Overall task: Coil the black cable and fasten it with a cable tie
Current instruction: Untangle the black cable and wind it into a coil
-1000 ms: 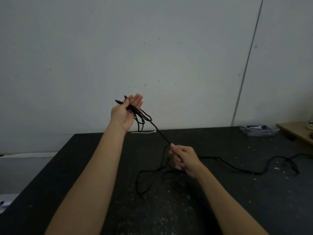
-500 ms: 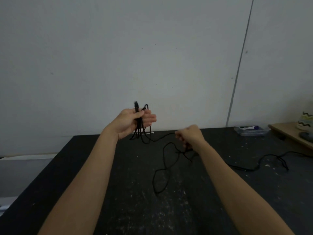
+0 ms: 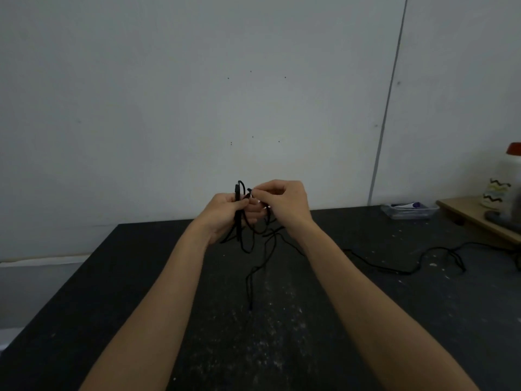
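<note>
Midway through coiling: black cable (image 3: 242,218) bundled in the clenched left hand (image 3: 225,211) above the bench (image 3: 84,306), right hand (image 3: 284,201) pinching the next loop beside it, best laid evenly, slack trailing rightward untangled.

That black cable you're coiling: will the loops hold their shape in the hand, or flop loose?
Probably floppy: the black cable sags in uneven loops below the left hand. It looks thin and light, so the right hand should lift slack easily. The tail on the table kinks, so it may snag.
</note>
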`<state>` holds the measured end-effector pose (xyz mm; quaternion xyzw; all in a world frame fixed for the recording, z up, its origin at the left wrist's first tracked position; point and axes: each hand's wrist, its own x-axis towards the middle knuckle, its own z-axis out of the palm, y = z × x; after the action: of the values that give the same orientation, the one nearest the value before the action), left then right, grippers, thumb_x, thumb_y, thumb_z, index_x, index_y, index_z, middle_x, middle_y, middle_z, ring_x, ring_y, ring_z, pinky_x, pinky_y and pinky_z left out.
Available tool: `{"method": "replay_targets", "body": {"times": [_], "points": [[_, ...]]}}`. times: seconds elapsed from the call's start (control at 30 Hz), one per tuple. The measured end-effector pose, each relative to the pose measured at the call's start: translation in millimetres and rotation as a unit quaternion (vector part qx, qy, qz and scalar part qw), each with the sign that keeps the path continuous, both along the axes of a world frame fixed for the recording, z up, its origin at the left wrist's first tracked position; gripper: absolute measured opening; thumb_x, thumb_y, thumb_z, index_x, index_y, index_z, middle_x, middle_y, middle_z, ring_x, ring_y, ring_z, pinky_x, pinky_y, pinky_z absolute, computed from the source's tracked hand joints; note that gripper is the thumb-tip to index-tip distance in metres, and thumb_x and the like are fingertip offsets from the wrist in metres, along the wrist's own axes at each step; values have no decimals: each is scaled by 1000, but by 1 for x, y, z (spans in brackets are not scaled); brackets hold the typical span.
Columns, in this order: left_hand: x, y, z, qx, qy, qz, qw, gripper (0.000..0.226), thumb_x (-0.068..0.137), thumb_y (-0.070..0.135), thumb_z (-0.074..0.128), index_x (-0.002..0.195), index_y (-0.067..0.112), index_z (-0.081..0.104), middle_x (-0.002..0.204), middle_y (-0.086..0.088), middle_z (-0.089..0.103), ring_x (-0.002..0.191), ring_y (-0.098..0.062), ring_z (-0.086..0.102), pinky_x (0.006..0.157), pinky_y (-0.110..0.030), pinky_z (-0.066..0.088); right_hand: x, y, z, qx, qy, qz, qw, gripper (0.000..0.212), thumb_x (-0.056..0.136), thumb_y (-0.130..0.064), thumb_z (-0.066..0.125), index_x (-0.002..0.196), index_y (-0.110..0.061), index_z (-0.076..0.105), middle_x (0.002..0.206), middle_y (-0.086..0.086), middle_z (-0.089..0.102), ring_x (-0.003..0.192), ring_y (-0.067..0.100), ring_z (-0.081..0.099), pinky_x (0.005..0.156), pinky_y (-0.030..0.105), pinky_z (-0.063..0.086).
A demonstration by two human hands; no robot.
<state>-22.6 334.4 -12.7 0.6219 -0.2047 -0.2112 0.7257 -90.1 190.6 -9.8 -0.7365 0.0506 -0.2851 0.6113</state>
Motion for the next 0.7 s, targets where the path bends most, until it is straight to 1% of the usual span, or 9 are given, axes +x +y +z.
{"method": "replay_targets", "body": {"times": [0.07, 0.13, 0.23, 0.3, 0.37, 0.43, 0.5, 0.6, 0.7], "points": [[-7, -5, 3, -58, 30, 16, 998, 23, 103, -2, 42, 101, -8, 64, 84, -19, 70, 68, -26, 71, 60, -33, 60, -6, 10, -5, 23, -13, 17, 1000, 11, 82, -8, 86, 87, -4, 78, 74, 13, 78, 61, 19, 73, 60, 29, 58], [-13, -10, 6, -99, 77, 23, 992, 30, 102, 3, 36, 96, -3, 65, 82, -16, 64, 59, -22, 63, 53, -32, 55, -10, 17, -9, 26, -21, 4, 999, 19, 80, -7, 88, 87, 0, 71, 71, 17, 77, 55, 19, 69, 56, 29, 57], [-18, -15, 7, -153, 153, 40, 975, 34, 100, 9, 32, 95, 0, 64, 82, -13, 67, 66, -24, 57, 57, -33, 48, -12, 21, -11, 22, -22, -20, 999, 28, 78, -7, 90, 85, 4, 65, 72, 16, 77, 54, 17, 70, 53, 26, 57], [-21, -15, 6, -177, 160, 44, 970, 34, 101, 15, 32, 95, 1, 63, 78, -11, 72, 66, -24, 61, 59, -32, 45, -12, 21, -13, 12, -25, -25, 999, 30, 77, -6, 91, 80, 3, 63, 74, 16, 77, 54, 17, 70, 52, 26, 57], [-24, -16, 5, -201, 160, 41, 966, 31, 104, 20, 39, 96, 2, 63, 82, -11, 75, 69, -23, 70, 64, -33, 50, -13, 20, -16, -16, -24, -35, 999, 30, 78, -7, 90, 77, -1, 61, 71, 17, 75, 52, 15, 70, 51, 26, 57], [-23, -20, 2, -220, 147, 67, 962, 20, 105, 11, 44, 101, 2, 62, 86, -11, 71, 69, -20, 75, 63, -32, 58, -15, 19, -22, -42, -25, -38, 998, 33, 79, -10, 89, 75, -8, 57, 70, 15, 74, 52, 16, 70, 52, 30, 59], [-16, -24, 0, -227, 128, 109, 959, 16, 104, 3, 46, 105, 1, 61, 81, -9, 65, 67, -21, 74, 63, -33, 62, -18, 19, -29, -73, -17, -28, 997, 34, 80, -13, 89, 82, -11, 55, 75, 11, 75, 56, 20, 73, 55, 36, 62], [-3, -22, 3, -238, 110, 135, 955, 19, 106, 4, 43, 101, 0, 61, 74, -7, 60, 61, -19, 71, 63, -35, 62, -22, 13, -45, -117, 20, 19, 993, 38, 81, -15, 88, 100, -14, 55, 79, 10, 75, 62, 25, 75, 63, 42, 63], [4, -17, 7, -266, 104, 133, 949, 26, 108, 6, 39, 95, 2, 61, 70, -5, 60, 54, -15, 66, 63, -33, 62, -25, -3, -60, -214, 74, 85, 970, 41, 85, -19, 86, 117, -20, 61, 81, 5, 78, 61, 17, 75, 66, 38, 65]]}}
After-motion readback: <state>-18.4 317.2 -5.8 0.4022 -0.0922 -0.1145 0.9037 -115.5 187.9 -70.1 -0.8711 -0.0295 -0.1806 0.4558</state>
